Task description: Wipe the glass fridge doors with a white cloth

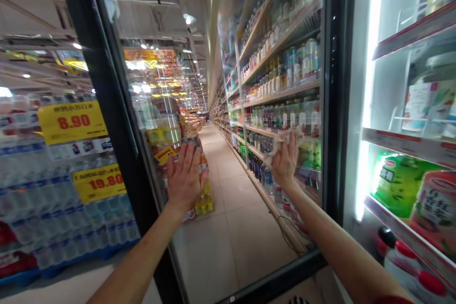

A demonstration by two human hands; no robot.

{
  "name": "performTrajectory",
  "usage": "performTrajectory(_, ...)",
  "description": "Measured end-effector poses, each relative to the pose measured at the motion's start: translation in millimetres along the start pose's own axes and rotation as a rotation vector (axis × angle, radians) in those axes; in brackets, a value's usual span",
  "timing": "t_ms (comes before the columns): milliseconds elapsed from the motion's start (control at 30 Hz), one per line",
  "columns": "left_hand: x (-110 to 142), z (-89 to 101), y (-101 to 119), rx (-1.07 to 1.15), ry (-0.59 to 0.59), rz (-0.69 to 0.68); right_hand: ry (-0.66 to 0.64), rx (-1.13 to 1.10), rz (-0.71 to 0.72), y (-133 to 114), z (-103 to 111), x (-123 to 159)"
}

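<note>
A glass cooler door (228,228) with a black frame stands swung open before me. My left hand (185,171) lies flat on the glass, fingers stretched out and holding nothing. Further right, my right hand (285,159) presses a crumpled pale cloth (297,135) against the pane. Part of the cloth shows above and beside the fingers; the rest is hidden behind the hand.
At right, the lit cooler shelves (409,140) hold bottles and a green pack (399,180). Stacked water bottles (67,209) with yellow price signs (73,121) stand at left. Through or in the glass show a tiled aisle and long drink shelves.
</note>
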State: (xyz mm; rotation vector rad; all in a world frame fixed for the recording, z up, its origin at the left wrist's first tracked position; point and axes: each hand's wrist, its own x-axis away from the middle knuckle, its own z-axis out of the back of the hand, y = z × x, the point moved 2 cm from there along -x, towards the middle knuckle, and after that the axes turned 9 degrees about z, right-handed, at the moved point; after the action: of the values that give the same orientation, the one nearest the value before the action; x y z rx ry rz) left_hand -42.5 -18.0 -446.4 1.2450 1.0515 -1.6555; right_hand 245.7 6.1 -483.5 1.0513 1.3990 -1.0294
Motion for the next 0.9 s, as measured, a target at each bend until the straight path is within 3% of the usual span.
performTrajectory(100, 0, -1.1, -1, 0.002, 0.005, 0.001, -0.225, -0.107, 0.387, -39, -2, 16)
performTrajectory(167, 1, -1.3, -2, 0.003, 0.007, -0.003, -0.261, -0.117, 0.505, -43, -2, 21)
performTrajectory(233, 1, -0.8, -2, -0.003, 0.005, -0.008, -0.162, -0.062, 0.362, -25, -2, 14)
performTrajectory(300, 1, 0.0, -1, -0.017, 0.007, -0.014, -0.011, 0.005, 0.084, -3, -2, 2)
performTrajectory(367, 1, 0.7, -1, -0.027, 0.013, -0.019, 0.065, 0.026, -0.071, 2, -3, -6)
performTrajectory(433, 0, 0.8, -1, -0.030, 0.014, -0.020, 0.004, -0.008, 0.013, -16, -4, -6)
performTrajectory(533, 0, 0.3, -2, -0.029, 0.015, -0.018, -0.208, -0.105, 0.380, -48, -6, 8)
performTrajectory(600, 1, 0.3, -2, -0.026, 0.014, -0.021, -0.260, -0.120, 0.476, -43, -5, 14)
performTrajectory(633, 1, 0.4, -2, -0.025, 0.011, -0.022, -0.232, -0.102, 0.423, -31, -4, 14)
performTrajectory(767, 1, 0.7, -1, -0.025, 0.006, -0.019, 0.051, 0.017, -0.078, 20, 1, 3)
performTrajectory(833, 1, 0.1, -1, -0.017, 0.004, -0.014, 0.061, 0.014, -0.096, 15, 1, 4)
performTrajectory(900, 1, -0.8, -2, -0.003, 0.001, -0.006, -0.052, -0.039, 0.091, -7, -2, 11)
